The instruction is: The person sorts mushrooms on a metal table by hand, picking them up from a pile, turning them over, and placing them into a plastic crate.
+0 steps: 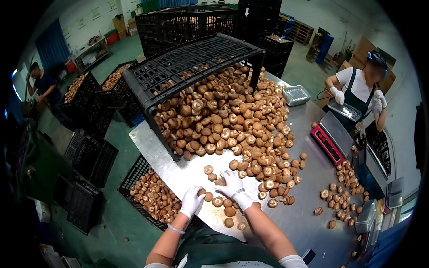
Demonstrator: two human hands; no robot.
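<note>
Both hands wear white gloves and are low over the metal table (192, 172). My left hand (191, 202) is closed, with a brown shiitake mushroom (202, 191) at its fingertips. Between the thumb and fingers of my right hand (232, 184) is another shiitake mushroom (220, 182), partly covered. Several loose mushrooms (217, 202) lie around the hands, some cap up, some stem up. Behind them a large heap of mushrooms (223, 120) spills out of a black plastic crate (196, 60) tipped on its side.
Below the table's left edge stands a black crate (129, 178) holding mushrooms. A red scale (328, 144) and a clear plastic tray (296, 95) are on the right side. Across the table a gloved co-worker (357, 91) holds a tray. Another person (44, 91) stands far left near stacked crates.
</note>
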